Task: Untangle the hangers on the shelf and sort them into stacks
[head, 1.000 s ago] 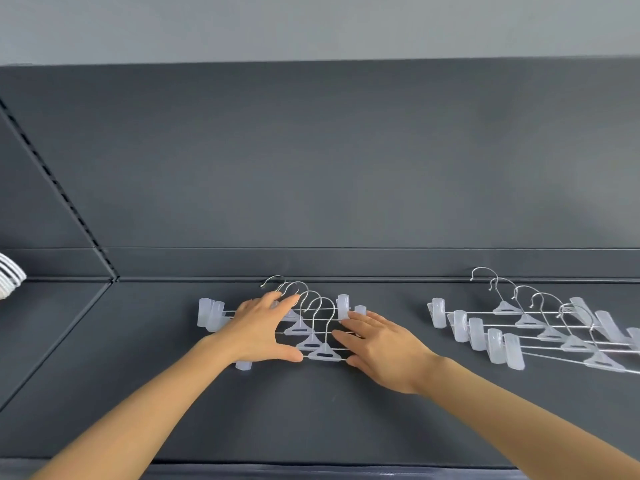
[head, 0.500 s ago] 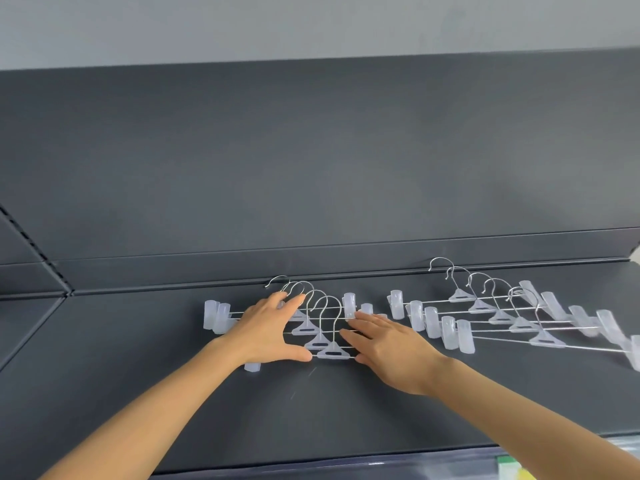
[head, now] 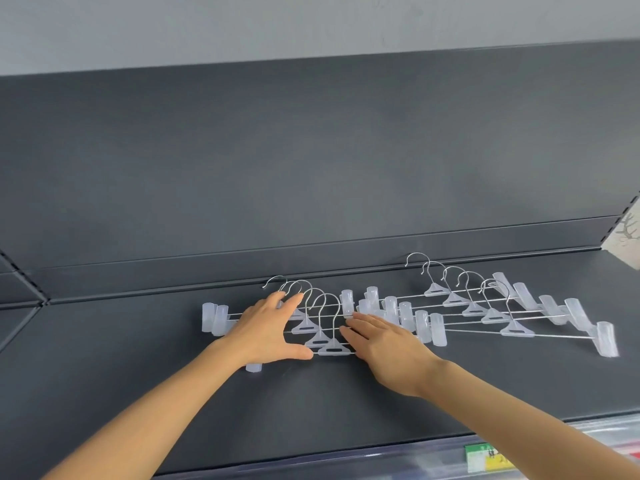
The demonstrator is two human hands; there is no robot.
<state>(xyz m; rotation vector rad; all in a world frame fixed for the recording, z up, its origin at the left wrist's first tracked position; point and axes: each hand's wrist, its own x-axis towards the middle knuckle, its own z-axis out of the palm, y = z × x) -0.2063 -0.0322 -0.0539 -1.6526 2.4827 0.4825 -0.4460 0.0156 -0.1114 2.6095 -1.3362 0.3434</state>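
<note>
Two fanned groups of clear plastic clip hangers with metal hooks lie flat on the dark grey shelf [head: 346, 403]. The left group [head: 320, 336] sits under both my hands. My left hand [head: 266, 329] lies flat on its left half, fingers spread, thumb along the front bar. On its right half rests my right hand [head: 384, 341], palm down with fingers extended. The right group [head: 491, 313] lies beside it, untouched, its left clips almost touching the left group's right clips.
The shelf's grey back panel [head: 311, 168] rises just behind the hooks. A price-label strip [head: 485, 459] runs along the shelf's front edge at lower right. A white patterned surface [head: 628, 233] shows at the far right edge.
The view has swung left, so both groups appear further right. The gap between the two groups has closed. My hands keep the same flat pose on the left group.
</note>
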